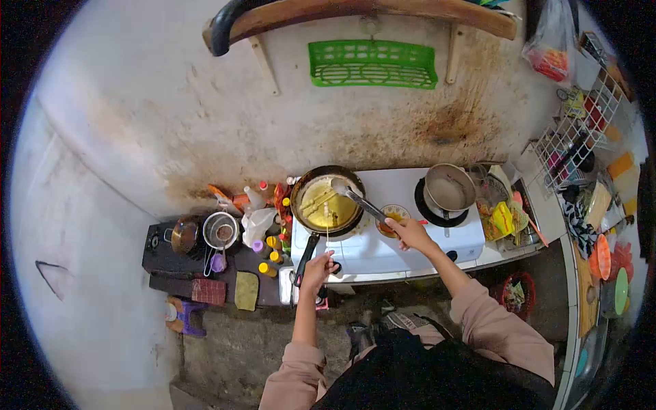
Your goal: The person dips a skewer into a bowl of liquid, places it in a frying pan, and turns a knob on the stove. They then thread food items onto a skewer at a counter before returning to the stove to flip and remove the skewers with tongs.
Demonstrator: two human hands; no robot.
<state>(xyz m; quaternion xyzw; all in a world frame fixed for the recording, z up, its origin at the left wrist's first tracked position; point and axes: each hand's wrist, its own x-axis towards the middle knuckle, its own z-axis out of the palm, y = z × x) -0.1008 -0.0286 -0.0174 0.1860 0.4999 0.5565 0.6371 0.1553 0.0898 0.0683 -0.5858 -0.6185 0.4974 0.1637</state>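
Note:
On the left of the white stove, a dark frying pan holds yellow oil with several pale sticks of food in it. My left hand is closed on a thin skewer that reaches into the pan; a light piece seems to be on its far end. In my right hand is the dark handle of a ladle, its metal head over the pan's upper edge. A small patterned plate with orange-yellow content sits beside that hand, partly covered by it.
A grey pot stands on the right burner. Bottles with yellow caps, a white bag and a strainer crowd the left. The pan's black handle sticks out toward me. A red basket is at lower right.

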